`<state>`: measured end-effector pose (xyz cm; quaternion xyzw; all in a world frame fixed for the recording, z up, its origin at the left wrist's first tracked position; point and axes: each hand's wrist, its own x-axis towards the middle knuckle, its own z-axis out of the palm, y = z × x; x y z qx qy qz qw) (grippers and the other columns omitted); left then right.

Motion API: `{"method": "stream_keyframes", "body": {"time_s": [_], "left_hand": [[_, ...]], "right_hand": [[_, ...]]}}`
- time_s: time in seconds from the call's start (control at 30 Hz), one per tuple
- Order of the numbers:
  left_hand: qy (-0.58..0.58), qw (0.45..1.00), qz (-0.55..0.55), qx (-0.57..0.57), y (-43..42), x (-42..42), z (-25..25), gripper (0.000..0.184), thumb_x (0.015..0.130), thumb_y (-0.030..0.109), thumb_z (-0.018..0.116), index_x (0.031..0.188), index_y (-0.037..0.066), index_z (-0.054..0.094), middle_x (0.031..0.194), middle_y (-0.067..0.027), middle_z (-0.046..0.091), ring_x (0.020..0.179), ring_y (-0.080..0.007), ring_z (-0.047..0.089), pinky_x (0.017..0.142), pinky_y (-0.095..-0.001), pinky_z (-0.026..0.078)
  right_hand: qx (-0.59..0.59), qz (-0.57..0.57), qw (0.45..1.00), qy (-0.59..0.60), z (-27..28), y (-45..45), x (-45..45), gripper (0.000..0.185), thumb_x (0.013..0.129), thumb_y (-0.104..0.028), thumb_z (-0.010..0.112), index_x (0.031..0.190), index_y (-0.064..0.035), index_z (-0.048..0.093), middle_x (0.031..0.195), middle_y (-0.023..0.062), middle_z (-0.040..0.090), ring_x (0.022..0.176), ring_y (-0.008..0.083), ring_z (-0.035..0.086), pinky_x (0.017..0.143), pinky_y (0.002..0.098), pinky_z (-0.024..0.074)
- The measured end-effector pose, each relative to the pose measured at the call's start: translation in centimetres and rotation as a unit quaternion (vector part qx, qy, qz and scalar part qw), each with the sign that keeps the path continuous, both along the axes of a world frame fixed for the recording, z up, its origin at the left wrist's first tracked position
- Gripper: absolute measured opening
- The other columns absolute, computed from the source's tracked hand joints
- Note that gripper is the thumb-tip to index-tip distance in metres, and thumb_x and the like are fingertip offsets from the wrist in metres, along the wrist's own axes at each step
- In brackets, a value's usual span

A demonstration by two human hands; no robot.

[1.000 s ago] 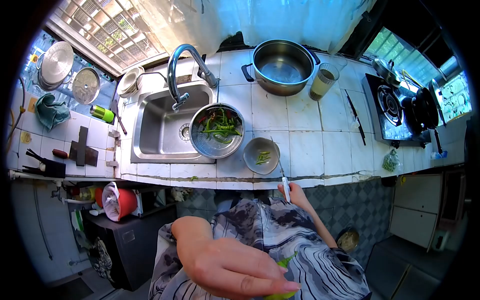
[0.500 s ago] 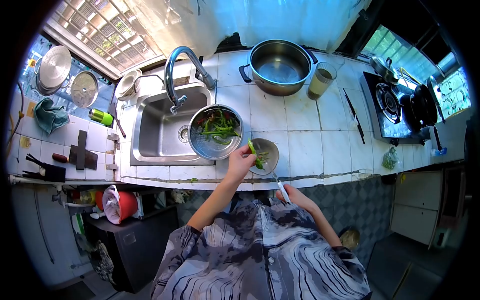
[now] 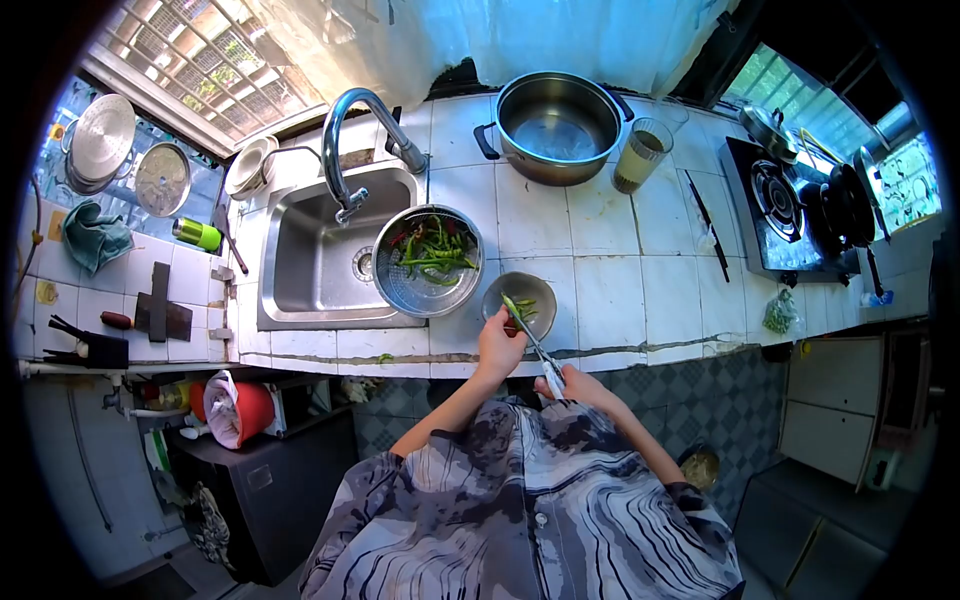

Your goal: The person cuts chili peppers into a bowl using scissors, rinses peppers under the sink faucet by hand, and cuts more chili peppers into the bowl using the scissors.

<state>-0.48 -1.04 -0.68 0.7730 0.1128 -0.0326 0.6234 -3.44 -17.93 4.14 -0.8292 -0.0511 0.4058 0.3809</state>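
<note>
My left hand (image 3: 502, 347) pinches a green chili pepper (image 3: 511, 305) over the near side of a small metal bowl (image 3: 541, 326). Cut green pieces lie inside that bowl. In my right hand (image 3: 583, 386), at the counter's front edge, is a pair of white-handled scissors (image 3: 551, 384). Their blades point up and left, reaching the pepper near my left fingertips; whether they touch it I cannot tell. To the left, a metal colander (image 3: 386, 286) holds several green peppers and a few red ones, overlapping the sink's right rim.
The steel sink (image 3: 290, 290) and curved faucet (image 3: 333, 140) are on the left. A large pot (image 3: 558, 172) and a glass (image 3: 648, 150) of cloudy liquid stand behind the bowl. Dark chopsticks (image 3: 708, 225) and a gas stove (image 3: 765, 215) are farther right. A green scrap (image 3: 385, 358) lies near the edge.
My left hand has lowered the pepper toward me. My right hand has shifted left and up, bringing the scissors' blades to the pepper over the bowl.
</note>
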Motion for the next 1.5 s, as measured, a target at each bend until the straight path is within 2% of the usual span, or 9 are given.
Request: {"method": "stream_keyframes", "body": {"time_s": [0.2, 0.27, 0.5, 0.7, 0.8, 1.07, 1.27, 1.47, 1.5], "left_hand": [[0.013, 1.0, 0.01, -0.007, -0.2, -0.4, 0.4, 0.032, 0.068, -0.003, 0.054, 0.1, 0.001, 0.053, 0.067, -0.0042, 0.056, 0.058, -0.0118, 0.056, 0.055, -0.0241, 0.044], [0.015, 1.0, 0.013, -0.017, -0.2, -0.6, 0.2, 0.032, 0.068, -0.003, 0.054, 0.1, 0.001, 0.053, 0.067, -0.004, 0.056, 0.059, -0.0118, 0.056, 0.055, -0.0237, 0.044], [0.02, 1.0, -0.019, -0.014, -0.3, -0.7, -0.2, 0.035, 0.07, -0.003, 0.054, 0.104, 0.0, 0.052, 0.068, -0.0041, 0.057, 0.06, -0.0107, 0.056, 0.056, -0.0231, 0.044], [0.047, 0.998, -0.024, -0.043, -0.2, -0.4, -1.2, 0.038, 0.068, -0.004, 0.054, 0.106, 0.002, 0.053, 0.07, -0.0062, 0.059, 0.062, -0.012, 0.057, 0.058, -0.0238, 0.045], [0.047, 0.997, -0.023, -0.053, -0.3, -0.2, -1.0, 0.041, 0.067, -0.005, 0.053, 0.106, 0.005, 0.054, 0.071, -0.0061, 0.059, 0.063, -0.0124, 0.057, 0.059, -0.0242, 0.045], [0.065, 0.986, 0.029, -0.153, 0.0, -0.1, 0.4, 0.036, 0.066, -0.007, 0.052, 0.1, 0.003, 0.056, 0.074, -0.0051, 0.06, 0.065, -0.0113, 0.056, 0.06, -0.0243, 0.045], [0.06, 0.995, -0.015, -0.074, -0.4, -0.8, -1.1, 0.036, 0.07, -0.006, 0.053, 0.105, 0.003, 0.054, 0.077, -0.0035, 0.058, 0.067, -0.0094, 0.055, 0.06, -0.0213, 0.045], [-0.034, 0.998, 0.001, 0.058, -0.5, -1.1, -2.7, 0.031, 0.07, -0.005, 0.053, 0.1, 0.001, 0.054, 0.074, -0.0025, 0.057, 0.064, -0.0091, 0.055, 0.061, -0.0219, 0.044], [-0.028, 0.999, 0.002, 0.03, -0.6, -1.1, -2.8, 0.033, 0.068, -0.005, 0.053, 0.1, 0.0, 0.054, 0.073, -0.0072, 0.054, 0.064, -0.0146, 0.055, 0.06, -0.0257, 0.045]], "right_hand": [[0.047, -0.005, 0.999, 0.022, -0.5, -0.1, 0.1, 0.055, 0.069, -0.057, 0.056, 0.076, -0.002, 0.058, 0.066, 0.0156, 0.058, 0.067, 0.0291, 0.059, 0.063, 0.0366, 0.0439], [0.02, 0.0, 0.999, 0.028, -0.7, -0.1, 0.0, 0.06, 0.073, -0.052, 0.056, 0.077, 0.0073, 0.052, 0.065, 0.0167, 0.055, 0.063, 0.021, 0.055, 0.057, 0.0332, 0.0427], [0.008, -0.013, 1.0, 0.004, -1.0, -0.2, -0.7, 0.062, 0.072, -0.052, 0.056, 0.08, 0.0089, 0.051, 0.069, 0.02, 0.057, 0.066, 0.0255, 0.057, 0.06, 0.0333, 0.044], [0.0, 0.029, 1.0, 0.011, -0.9, -0.2, 0.2, 0.054, 0.072, -0.054, 0.055, 0.076, -0.0004, 0.058, 0.068, 0.0176, 0.058, 0.067, 0.0304, 0.058, 0.06, 0.0367, 0.0435], [-0.002, -0.011, 1.0, -0.022, -2.4, -0.8, -0.2, 0.056, 0.071, -0.054, 0.058, 0.068, 0.0014, 0.058, 0.06, 0.0169, 0.056, 0.059, 0.0232, 0.057, 0.054, 0.0352, 0.0414], [0.039, -0.005, 0.998, 0.052, -4.0, -1.6, -1.0, 0.058, 0.075, -0.05, 0.055, 0.081, 0.0076, 0.055, 0.07, 0.0138, 0.058, 0.066, 0.0169, 0.053, 0.061, 0.0297, 0.043], [0.055, -0.013, 0.998, 0.027, -0.2, -0.4, -0.5, 0.055, 0.076, -0.05, 0.054, 0.074, 0.0045, 0.053, 0.066, 0.0104, 0.055, 0.065, 0.0145, 0.05, 0.061, 0.03, 0.0421], [0.087, -0.006, 0.996, 0.037, -3.5, -1.2, -1.0, 0.046, 0.077, -0.044, 0.056, 0.071, 0.0018, 0.054, 0.061, 0.0062, 0.053, 0.059, 0.0114, 0.047, 0.056, 0.029, 0.0404], [0.085, -0.006, 0.996, 0.037, -2.9, -1.1, -1.0, 0.046, 0.077, -0.044, 0.056, 0.071, 0.0018, 0.054, 0.061, 0.0062, 0.053, 0.059, 0.0114, 0.047, 0.056, 0.029, 0.0404]]}}
